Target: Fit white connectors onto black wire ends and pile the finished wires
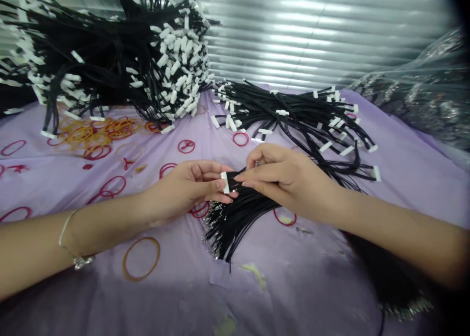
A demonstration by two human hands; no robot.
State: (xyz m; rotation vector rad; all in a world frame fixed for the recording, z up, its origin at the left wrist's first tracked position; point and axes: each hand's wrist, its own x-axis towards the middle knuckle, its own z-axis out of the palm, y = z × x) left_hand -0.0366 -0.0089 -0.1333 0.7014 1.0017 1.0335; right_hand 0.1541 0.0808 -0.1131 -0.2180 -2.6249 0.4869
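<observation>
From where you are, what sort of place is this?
Probably a wire-harness workshop: a pile of black cables with white connectors, a bundle of metal-tipped black wires, and scattered rubber bands.

The connectors (225,182) are white, the wires (249,206) black with silvery ends (213,223). Rubber bands (117,128) are red or amber, the cloth (176,297) purple. Grey-green blinds (293,32) show horizontal stripes.
</observation>
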